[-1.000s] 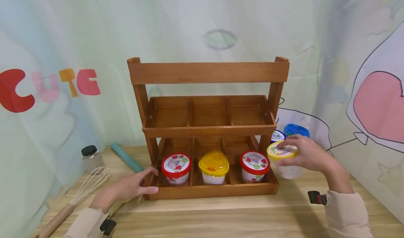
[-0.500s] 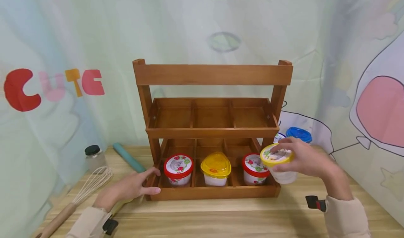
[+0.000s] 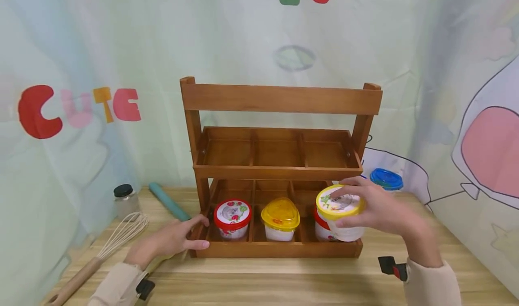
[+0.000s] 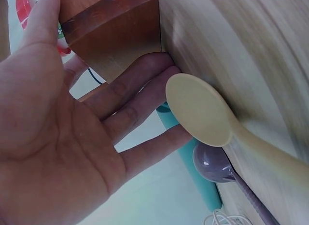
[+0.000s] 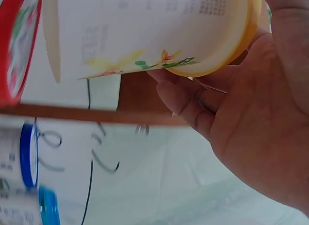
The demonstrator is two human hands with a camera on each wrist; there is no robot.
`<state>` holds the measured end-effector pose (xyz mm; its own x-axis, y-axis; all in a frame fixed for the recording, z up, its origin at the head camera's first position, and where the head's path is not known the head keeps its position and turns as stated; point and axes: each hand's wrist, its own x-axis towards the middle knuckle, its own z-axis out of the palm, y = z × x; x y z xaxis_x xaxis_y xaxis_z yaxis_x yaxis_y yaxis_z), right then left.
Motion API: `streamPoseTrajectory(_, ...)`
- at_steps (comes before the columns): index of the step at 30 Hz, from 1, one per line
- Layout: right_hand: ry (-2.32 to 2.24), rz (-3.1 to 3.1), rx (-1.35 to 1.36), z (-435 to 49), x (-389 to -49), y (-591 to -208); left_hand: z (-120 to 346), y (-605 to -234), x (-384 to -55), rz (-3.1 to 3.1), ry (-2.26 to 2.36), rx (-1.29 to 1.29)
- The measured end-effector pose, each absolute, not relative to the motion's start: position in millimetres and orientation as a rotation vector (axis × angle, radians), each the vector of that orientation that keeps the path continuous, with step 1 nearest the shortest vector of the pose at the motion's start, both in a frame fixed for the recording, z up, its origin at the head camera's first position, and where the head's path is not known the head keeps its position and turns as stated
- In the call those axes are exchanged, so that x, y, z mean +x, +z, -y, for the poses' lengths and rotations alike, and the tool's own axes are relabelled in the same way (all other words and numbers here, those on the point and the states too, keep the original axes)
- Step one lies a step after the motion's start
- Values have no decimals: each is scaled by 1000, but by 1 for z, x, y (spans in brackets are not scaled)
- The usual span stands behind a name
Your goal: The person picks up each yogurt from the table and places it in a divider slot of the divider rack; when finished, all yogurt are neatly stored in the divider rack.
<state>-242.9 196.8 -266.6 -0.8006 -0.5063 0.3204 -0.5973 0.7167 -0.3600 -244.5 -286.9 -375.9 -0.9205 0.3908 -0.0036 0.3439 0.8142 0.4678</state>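
My right hand [image 3: 381, 209] grips a white paper tub with a yellow lid [image 3: 330, 207] by its rim. The tub hangs in front of the lower right compartment of a two-tier wooden rack [image 3: 279, 99] and partly hides the red-lidded tub [image 3: 321, 231] there. Another red-lidded tub [image 3: 232, 216] sits in the lower left compartment, and a tub with a yellow domed lid [image 3: 280, 216] in the middle one. At the rack's lower left end rests my left hand [image 3: 168, 238], thumb by the front board and fingers extended along the side.
Left of the rack lie a whisk [image 3: 121, 236], a black-capped jar [image 3: 125, 202] and a teal rod [image 3: 168, 201]. A cream spoon [image 4: 198, 109] and a purple-grey spoon [image 4: 212, 162] are beside the left hand. Blue-lidded containers [image 3: 386, 178] stand behind right.
My right hand has carried the yellow-lidded tub leftward from beside the rack to in front of its right compartment. The left hand stays at the rack's end; the head view shifts slightly.
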Motion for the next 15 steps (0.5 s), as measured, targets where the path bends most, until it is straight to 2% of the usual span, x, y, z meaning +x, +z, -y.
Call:
streamPoseTrajectory(6,727,2736,968,-169,-242,-261,282,-376,-246,-2881,726,616)
streamPoseTrajectory(15,820,2654,1296,-115,-254,-243,286,-374,-245,-2908,702,554)
